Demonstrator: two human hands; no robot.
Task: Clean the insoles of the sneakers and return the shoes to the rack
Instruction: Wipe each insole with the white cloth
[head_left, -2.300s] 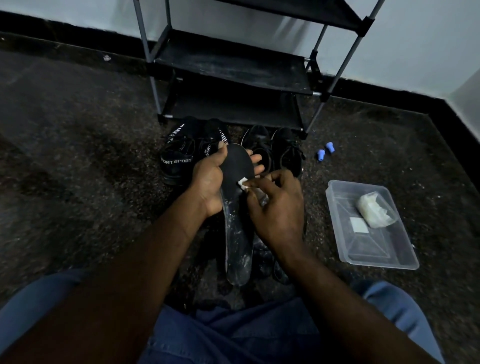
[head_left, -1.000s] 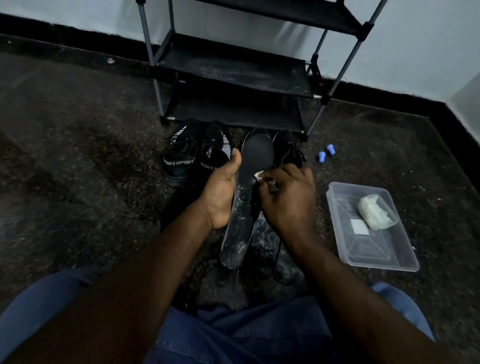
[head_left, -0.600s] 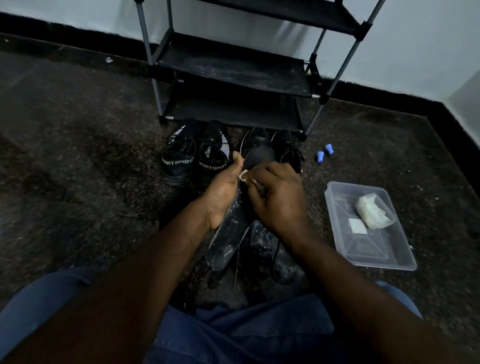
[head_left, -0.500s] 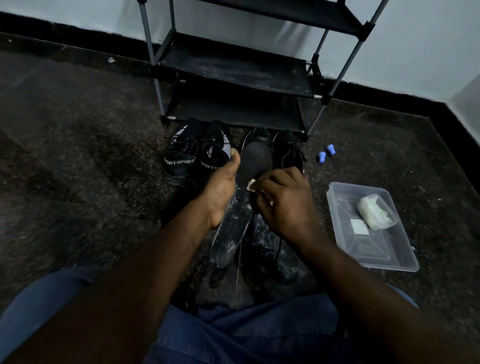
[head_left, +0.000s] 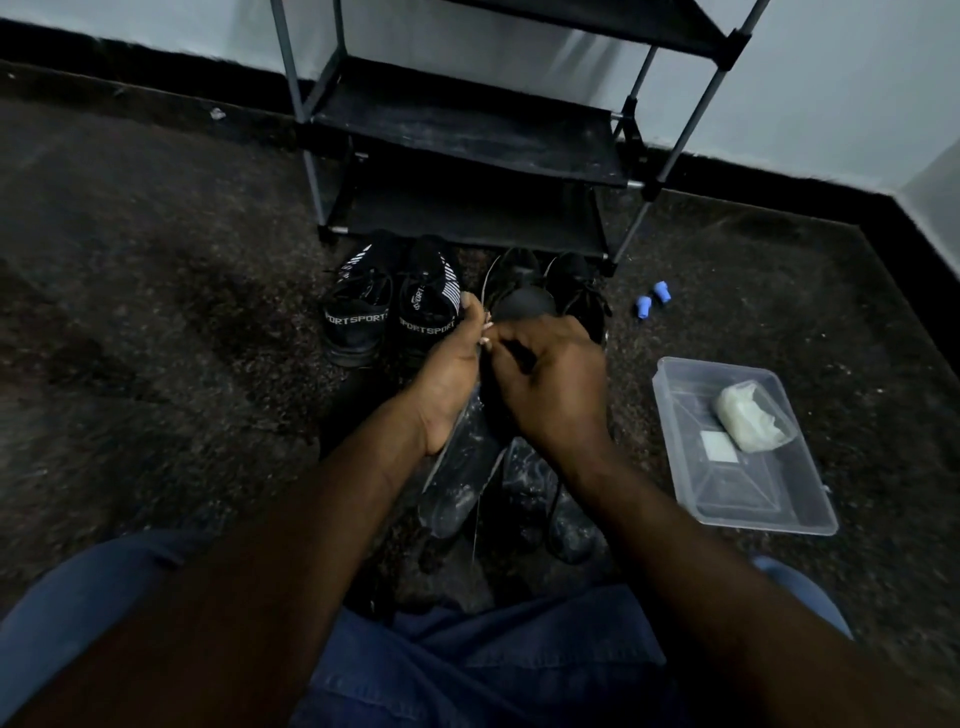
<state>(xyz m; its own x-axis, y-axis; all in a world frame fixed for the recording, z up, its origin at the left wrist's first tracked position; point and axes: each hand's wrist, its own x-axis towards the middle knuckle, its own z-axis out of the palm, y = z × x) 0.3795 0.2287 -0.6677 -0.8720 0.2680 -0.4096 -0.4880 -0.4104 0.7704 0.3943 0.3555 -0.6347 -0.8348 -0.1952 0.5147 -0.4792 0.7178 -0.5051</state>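
My left hand (head_left: 451, 384) grips a dark insole (head_left: 457, 483) by its left edge, holding it nearly upright over the floor. My right hand (head_left: 550, 384) pinches a small white wipe (head_left: 487, 340) against the insole's upper face. The insole's rounded top (head_left: 522, 304) shows above my fingers. Two more insoles (head_left: 530, 478) lie on the floor below my right wrist. A pair of black sneakers marked SPORT (head_left: 395, 301) stands left of a second black pair (head_left: 550, 280), both in front of the black shoe rack (head_left: 467, 140).
A clear plastic tray (head_left: 748, 499) on the floor at right holds a white wad (head_left: 750, 415) and a small white square. Two small blue caps (head_left: 652, 299) lie by the rack's right leg. Dark speckled floor spreads to the left; my blue-trousered legs fill the bottom.
The insole has tilted so its lower end swings left, and it sits lower. My right hand with the wipe has moved up and left along the insole toward my left thumb.
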